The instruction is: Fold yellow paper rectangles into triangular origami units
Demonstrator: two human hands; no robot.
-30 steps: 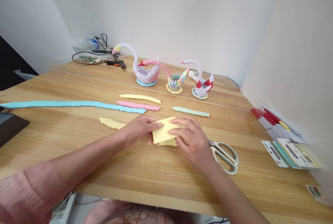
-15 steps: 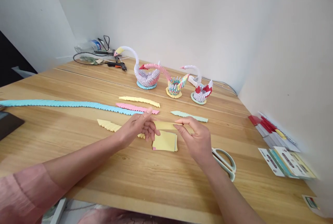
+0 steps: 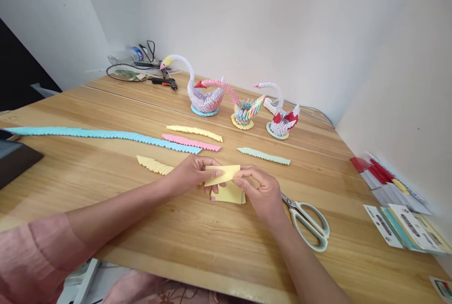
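Between both hands is a small yellow paper rectangle (image 3: 228, 172), raised above the table. My left hand (image 3: 192, 174) pinches its left end, thumb on the near face and fingers behind. At the right end, my right hand (image 3: 259, 188) grips the edge between thumb and forefinger. Just below them lies a stack of yellow paper (image 3: 229, 193) with a pink corner showing; the hands partly cover it. A yellow chain of folded paper pieces (image 3: 153, 165) runs behind my left wrist. Scissors with pale handles (image 3: 310, 224) lie beside my right wrist.
Folded-paper chains in blue (image 3: 106, 135), pink (image 3: 190, 143), yellow (image 3: 194, 131) and green (image 3: 264, 156) lie beyond the hands. Paper swans (image 3: 206, 101) stand at the back. A glue gun (image 3: 165, 81) and a bottle (image 3: 123, 56) are far left; paper packs (image 3: 406, 226) lie right.
My left hand, loose beside the paper before, has closed on its left end. The yellow paper has turned its broad face toward me. The whole view has shifted slightly.
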